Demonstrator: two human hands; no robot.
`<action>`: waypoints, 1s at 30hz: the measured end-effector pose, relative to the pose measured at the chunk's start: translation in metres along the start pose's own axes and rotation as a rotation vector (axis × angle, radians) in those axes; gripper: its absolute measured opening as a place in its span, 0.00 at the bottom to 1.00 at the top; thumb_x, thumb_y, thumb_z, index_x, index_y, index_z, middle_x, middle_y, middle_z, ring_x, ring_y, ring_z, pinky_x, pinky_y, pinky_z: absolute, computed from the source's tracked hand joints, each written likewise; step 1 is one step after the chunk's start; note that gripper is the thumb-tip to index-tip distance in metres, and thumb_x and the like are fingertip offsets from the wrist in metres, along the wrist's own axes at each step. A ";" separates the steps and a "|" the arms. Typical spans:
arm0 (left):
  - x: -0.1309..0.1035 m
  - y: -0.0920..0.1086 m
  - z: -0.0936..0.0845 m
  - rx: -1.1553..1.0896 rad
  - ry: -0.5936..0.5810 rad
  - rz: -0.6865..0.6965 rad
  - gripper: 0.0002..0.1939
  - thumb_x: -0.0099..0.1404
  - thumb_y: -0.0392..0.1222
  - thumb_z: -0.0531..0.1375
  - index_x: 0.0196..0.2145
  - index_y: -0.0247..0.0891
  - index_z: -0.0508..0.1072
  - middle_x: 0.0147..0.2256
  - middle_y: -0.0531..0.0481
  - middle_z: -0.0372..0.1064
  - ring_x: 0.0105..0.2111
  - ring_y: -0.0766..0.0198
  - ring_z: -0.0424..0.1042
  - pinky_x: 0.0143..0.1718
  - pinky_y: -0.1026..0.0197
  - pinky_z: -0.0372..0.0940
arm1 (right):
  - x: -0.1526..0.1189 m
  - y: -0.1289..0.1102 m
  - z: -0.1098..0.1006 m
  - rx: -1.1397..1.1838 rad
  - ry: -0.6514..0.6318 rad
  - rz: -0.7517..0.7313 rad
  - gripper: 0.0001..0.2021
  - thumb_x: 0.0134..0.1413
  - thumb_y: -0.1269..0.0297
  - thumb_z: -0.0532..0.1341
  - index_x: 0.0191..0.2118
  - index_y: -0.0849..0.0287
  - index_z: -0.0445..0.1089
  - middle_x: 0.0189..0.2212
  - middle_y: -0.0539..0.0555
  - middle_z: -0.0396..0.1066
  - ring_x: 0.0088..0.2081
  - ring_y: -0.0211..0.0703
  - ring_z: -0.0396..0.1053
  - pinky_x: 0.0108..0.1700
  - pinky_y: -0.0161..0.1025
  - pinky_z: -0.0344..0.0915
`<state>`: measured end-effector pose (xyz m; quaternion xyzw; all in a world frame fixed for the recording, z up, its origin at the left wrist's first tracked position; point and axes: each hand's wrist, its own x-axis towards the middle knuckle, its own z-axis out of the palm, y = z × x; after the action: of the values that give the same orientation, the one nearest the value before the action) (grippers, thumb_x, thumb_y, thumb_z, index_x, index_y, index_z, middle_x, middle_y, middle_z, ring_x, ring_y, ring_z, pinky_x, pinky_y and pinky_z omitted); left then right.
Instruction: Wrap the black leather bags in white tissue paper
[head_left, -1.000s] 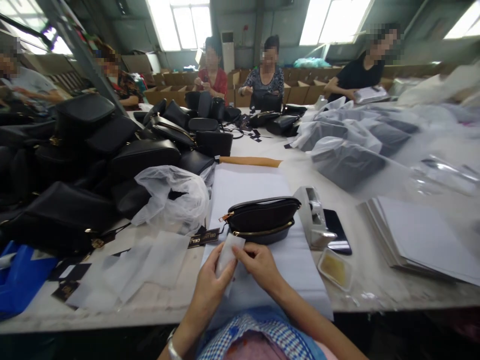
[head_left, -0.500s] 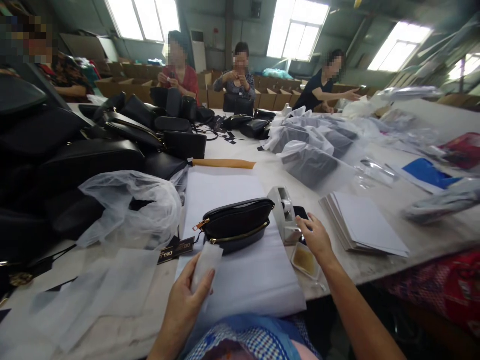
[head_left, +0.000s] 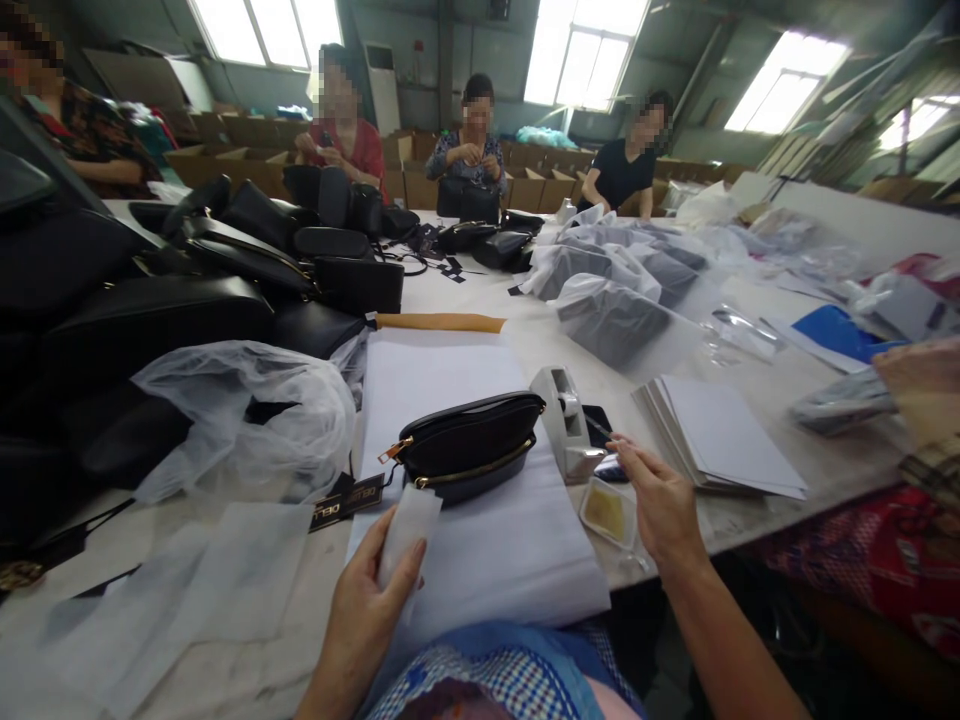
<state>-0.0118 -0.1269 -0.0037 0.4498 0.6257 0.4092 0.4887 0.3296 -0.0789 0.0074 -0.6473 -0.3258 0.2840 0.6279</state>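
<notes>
My left hand (head_left: 375, 590) is closed on a folded piece of translucent white sheet (head_left: 411, 525), just below the black bag (head_left: 469, 447). That bag has gold zippers and lies on white paper (head_left: 450, 370). Its black tag (head_left: 346, 503) rests to the left. Beside the grey tape dispenser (head_left: 566, 425), my right hand (head_left: 656, 490) pinches a thin, pen-like item (head_left: 600, 432); its exact kind is unclear. A small dish with yellowish content (head_left: 606, 512) sits left of the right hand.
Black bags (head_left: 157, 320) are heaped at left, near crumpled clear plastic (head_left: 255, 420). Wrapped bags (head_left: 615, 315) lie beyond the dispenser. A stack of white boards (head_left: 731, 435) is at right. Several people sit around the table; another person's arm (head_left: 919, 385) shows at the right edge.
My right hand has closed its fingers on the thin item and drawn slightly back toward me. My left hand keeps its hold. Another person's arm has entered at right.
</notes>
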 end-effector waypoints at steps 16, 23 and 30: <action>-0.001 0.000 0.002 -0.037 -0.007 -0.009 0.34 0.57 0.58 0.64 0.57 0.39 0.68 0.48 0.46 0.73 0.37 0.58 0.74 0.33 0.62 0.73 | -0.004 0.028 -0.032 -0.492 -0.089 0.017 0.21 0.43 0.44 0.68 0.32 0.60 0.80 0.23 0.54 0.76 0.18 0.38 0.65 0.23 0.36 0.63; -0.005 0.009 0.005 -0.067 -0.008 -0.007 0.31 0.60 0.55 0.63 0.57 0.37 0.68 0.46 0.46 0.73 0.32 0.63 0.73 0.31 0.62 0.72 | -0.055 -0.010 0.000 -0.366 -0.433 -0.193 0.12 0.54 0.53 0.66 0.37 0.55 0.80 0.29 0.53 0.77 0.26 0.42 0.70 0.29 0.37 0.69; -0.008 0.012 0.007 -0.102 -0.018 0.034 0.29 0.63 0.52 0.61 0.57 0.35 0.66 0.46 0.44 0.73 0.34 0.62 0.73 0.31 0.63 0.71 | -0.114 -0.049 0.085 -0.147 -0.943 -0.236 0.11 0.59 0.58 0.63 0.31 0.58 0.78 0.28 0.53 0.76 0.30 0.41 0.72 0.33 0.35 0.67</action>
<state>-0.0022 -0.1315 0.0082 0.4384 0.5918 0.4448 0.5096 0.1893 -0.1140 0.0469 -0.4495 -0.6647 0.4494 0.3926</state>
